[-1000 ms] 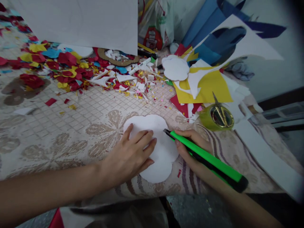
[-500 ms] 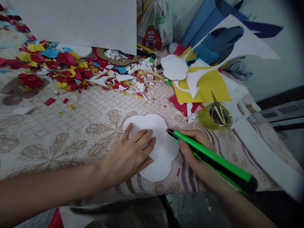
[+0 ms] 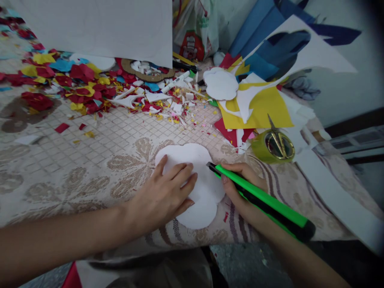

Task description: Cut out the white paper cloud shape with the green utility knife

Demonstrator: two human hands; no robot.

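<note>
A person's two bare hands work over a cloth-covered table (image 3: 99, 148), seen from above. The left hand (image 3: 166, 190) lies palm down and unclenched, its arm reaching in from the lower left. Its fingers are slightly spread and bent, resting on a white scalloped cutout (image 3: 205, 196), which lies flat near the table's front edge. The right hand (image 3: 241, 202) comes from the lower right and grasps a green and black utility knife (image 3: 265, 195) between thumb and fingers, much like a pen. The knife slants up to the left, its tip over the right part of the cutout; whether the blade touches it is hard to tell.

Beyond the right hand, a roll of yellow tape (image 3: 258, 147) stands on the table with gold-handled scissors (image 3: 279, 147) at its hole, points upward. At the back, a brown cardboard ring (image 3: 127, 69) with a wavy outline surrounds small white scraps (image 3: 145, 67). Behind it to the right sits a see-through plastic bag (image 3: 210, 34) with a red printed patch; its contents are unclear. Red, yellow and blue paper scraps (image 3: 85, 74) are heaped at the back left.
</note>
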